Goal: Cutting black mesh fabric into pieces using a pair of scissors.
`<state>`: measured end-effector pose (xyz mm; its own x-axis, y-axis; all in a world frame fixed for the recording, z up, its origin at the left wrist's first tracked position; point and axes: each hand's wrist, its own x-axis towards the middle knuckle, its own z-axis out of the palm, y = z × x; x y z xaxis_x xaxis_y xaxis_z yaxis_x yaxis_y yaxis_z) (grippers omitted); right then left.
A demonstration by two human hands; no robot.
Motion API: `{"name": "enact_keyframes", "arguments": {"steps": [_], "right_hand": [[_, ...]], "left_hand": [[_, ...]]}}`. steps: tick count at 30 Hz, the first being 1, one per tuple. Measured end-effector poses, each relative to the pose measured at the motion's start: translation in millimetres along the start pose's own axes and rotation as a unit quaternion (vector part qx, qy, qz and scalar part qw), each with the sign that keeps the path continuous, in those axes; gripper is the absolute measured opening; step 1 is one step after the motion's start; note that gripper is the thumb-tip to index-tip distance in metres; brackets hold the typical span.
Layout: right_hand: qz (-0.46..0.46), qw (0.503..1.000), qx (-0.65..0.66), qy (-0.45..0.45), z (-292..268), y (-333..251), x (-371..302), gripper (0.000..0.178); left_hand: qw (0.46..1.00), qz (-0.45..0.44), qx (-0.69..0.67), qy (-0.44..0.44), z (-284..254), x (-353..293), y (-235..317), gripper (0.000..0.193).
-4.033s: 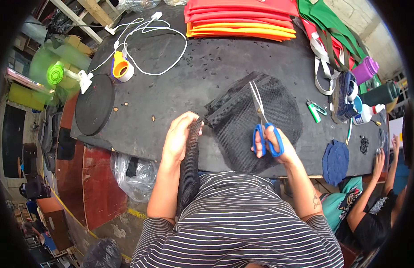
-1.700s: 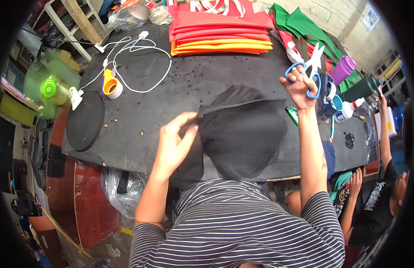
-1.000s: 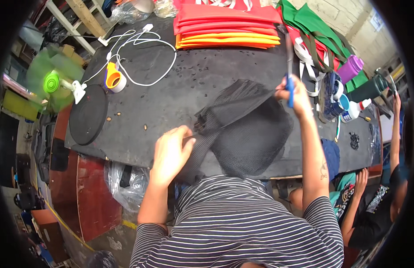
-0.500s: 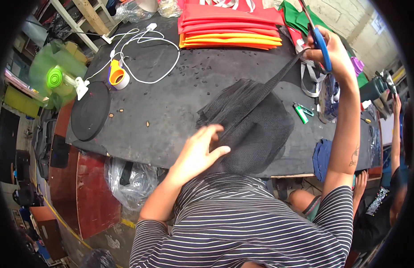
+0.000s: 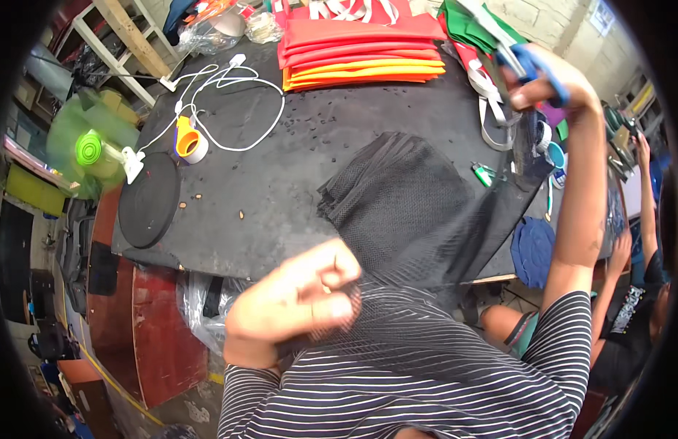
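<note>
My right hand (image 5: 566,84), raised at the upper right, is closed around blue-handled scissors (image 5: 530,64); the blades point up and left and are blurred. A sheet of black mesh (image 5: 419,322) stretches between my two hands, and its far end runs up to the fingers of the right one. My left hand (image 5: 295,300) is closed in a pinch on the sheet's other end, close to my striped shirt. Further black mesh pieces (image 5: 397,183) lie in a loose pile on the dark table (image 5: 244,190), partly seen through the lifted sheet.
Folded red and orange fabric (image 5: 361,55) is stacked at the back. A white cable (image 5: 269,132), a tape roll (image 5: 191,145), a black disc (image 5: 150,201) and a green fan (image 5: 90,146) stand left. To the right are a green lighter (image 5: 482,174), blue cloth (image 5: 533,252) and another person (image 5: 631,314).
A mesh sheet has been lifted off the pile and spread between my hands. My left hand has come back toward my body and closed on it; the scissors have tilted left.
</note>
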<state>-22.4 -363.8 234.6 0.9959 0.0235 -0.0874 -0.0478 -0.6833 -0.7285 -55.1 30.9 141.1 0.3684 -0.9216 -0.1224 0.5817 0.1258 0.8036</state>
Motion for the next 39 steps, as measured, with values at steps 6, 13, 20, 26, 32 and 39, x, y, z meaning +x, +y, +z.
{"name": "enact_keyframes", "arguments": {"steps": [6, 13, 20, 26, 32, 39], "right_hand": [[-0.054, 0.995, -0.003, -0.083, 108.3, 95.7, 91.4, 0.031], [0.015, 0.981, 0.139, 0.136, 165.7, 87.0, 81.4, 0.038], [0.089, 0.899, 0.381, -0.195, 217.9, 75.0, -30.4, 0.054], [0.148, 0.829, 0.47, -0.264, 240.2, 81.8, -72.4, 0.025], [0.168, 0.814, 0.473, -0.293, 253.0, 73.0, -69.5, 0.019], [0.174, 0.827, 0.462, -0.27, 267.9, 65.8, -61.8, 0.038]], "left_hand": [[0.95, -0.013, 0.206, 0.235, -73.1, 31.8, -57.0, 0.039], [0.897, 0.041, 0.272, 0.346, -119.8, 44.1, -92.2, 0.009], [0.914, 0.074, 0.218, 0.333, -123.2, 62.7, -94.9, 0.01], [0.932, 0.025, 0.141, 0.333, -123.4, 63.0, -84.4, 0.015], [0.952, 0.0, -0.052, 0.302, -127.4, 56.9, -86.3, 0.018], [0.956, -0.001, -0.094, 0.278, -124.0, 54.3, -86.7, 0.02]]}}
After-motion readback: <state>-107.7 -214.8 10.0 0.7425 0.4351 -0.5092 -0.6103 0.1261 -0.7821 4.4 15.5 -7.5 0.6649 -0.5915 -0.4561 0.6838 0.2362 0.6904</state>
